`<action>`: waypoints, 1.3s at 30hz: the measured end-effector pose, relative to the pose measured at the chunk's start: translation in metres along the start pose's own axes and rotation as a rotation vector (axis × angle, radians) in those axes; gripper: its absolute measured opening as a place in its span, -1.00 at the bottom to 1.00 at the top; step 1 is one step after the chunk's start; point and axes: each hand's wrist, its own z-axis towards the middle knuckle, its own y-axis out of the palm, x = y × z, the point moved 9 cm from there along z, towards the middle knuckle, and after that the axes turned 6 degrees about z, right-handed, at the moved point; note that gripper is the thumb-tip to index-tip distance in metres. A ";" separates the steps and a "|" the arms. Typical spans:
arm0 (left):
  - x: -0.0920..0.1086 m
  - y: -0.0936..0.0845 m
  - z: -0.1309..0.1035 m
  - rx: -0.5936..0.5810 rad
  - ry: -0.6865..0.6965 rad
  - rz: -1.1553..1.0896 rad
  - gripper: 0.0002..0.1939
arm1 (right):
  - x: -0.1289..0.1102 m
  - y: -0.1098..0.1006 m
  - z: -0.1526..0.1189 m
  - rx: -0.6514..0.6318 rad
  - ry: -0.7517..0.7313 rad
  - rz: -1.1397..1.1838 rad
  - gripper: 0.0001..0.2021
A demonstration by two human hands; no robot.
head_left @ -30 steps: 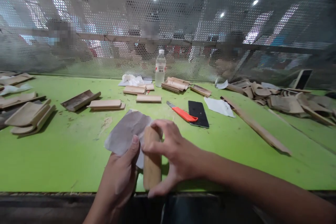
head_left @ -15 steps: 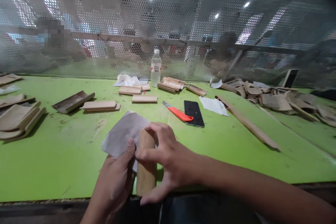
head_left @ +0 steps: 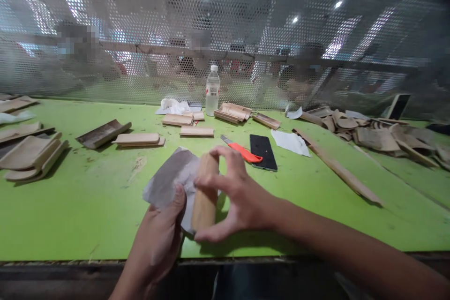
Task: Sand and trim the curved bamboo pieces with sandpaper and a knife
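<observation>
Near the table's front edge, my right hand (head_left: 235,192) grips a smooth, curved tan piece (head_left: 206,197), with fingers at its top and left side and the thumb at its lower end. A grey sheet of paper (head_left: 170,176) is pinched under the thumb of my left hand (head_left: 163,225). The sheet passes behind the tan piece and touches its left side. The fingers of my left hand are mostly hidden beneath the sheet.
Beyond my hands lie an orange cutter (head_left: 246,153), a black phone (head_left: 263,152) and a water bottle (head_left: 212,91). Curved pieces (head_left: 33,154) are stacked at left; more (head_left: 376,138) pile up at right. A perforated screen (head_left: 246,23) stands behind.
The tan piece and my right hand have moved up, away from the table's front edge, and slightly right. The grey sheet has shifted a little right, and more of it shows beside the piece.
</observation>
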 end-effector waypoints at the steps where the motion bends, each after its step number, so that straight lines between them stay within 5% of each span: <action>1: -0.001 0.001 0.000 -0.008 -0.015 0.004 -0.52 | -0.003 0.002 0.000 -0.025 -0.027 0.008 -0.24; 4: 0.000 0.003 0.000 0.005 -0.015 0.042 -0.49 | -0.003 0.001 0.003 -0.035 -0.055 -0.010 -0.24; 9: 0.001 0.016 -0.002 -0.111 -0.025 0.003 -0.39 | 0.026 -0.020 0.011 0.094 0.129 -0.008 -0.20; 17: -0.006 0.017 -0.007 -0.098 -0.084 -0.078 -0.20 | 0.055 -0.030 0.008 0.114 0.330 0.210 -0.24; 27: -0.002 0.018 -0.003 -0.102 -0.017 -0.014 -0.29 | 0.050 -0.040 0.007 0.172 0.282 0.033 -0.29; 33: 0.001 0.017 -0.001 -0.090 0.019 -0.022 -0.33 | 0.017 -0.016 0.005 0.061 0.065 -0.044 -0.27; 39: -0.003 0.020 0.000 -0.137 0.014 -0.057 -0.26 | 0.041 -0.033 0.006 0.144 0.190 -0.101 -0.29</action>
